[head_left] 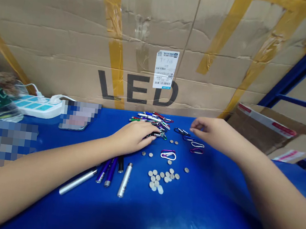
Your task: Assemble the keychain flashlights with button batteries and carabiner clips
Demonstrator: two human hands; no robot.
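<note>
My left hand (136,136) reaches over the near edge of a pile of slim keychain penlights (149,118) in several colours. Its thumb and fingers close around a dark penlight (156,134) with a green clip, partly hidden by the fingers. My right hand (205,127) is raised a little to the right, fingers curled together; what they hold, if anything, is hidden. Just left of its fingertips lies a black carabiner (182,132). Below that hand are a blue carabiner (188,138), a silver one (197,145) and a purple one (197,150).
Button cells (158,178) lie grouped on the blue table (185,215), a few scattered farther back. A silver and purple carabiner pair (168,154) sits mid-table. Silver tubes (124,181) and blue tubes (110,174) lie near my left forearm. Behind stands a large carton (80,46); left, a power strip (40,107).
</note>
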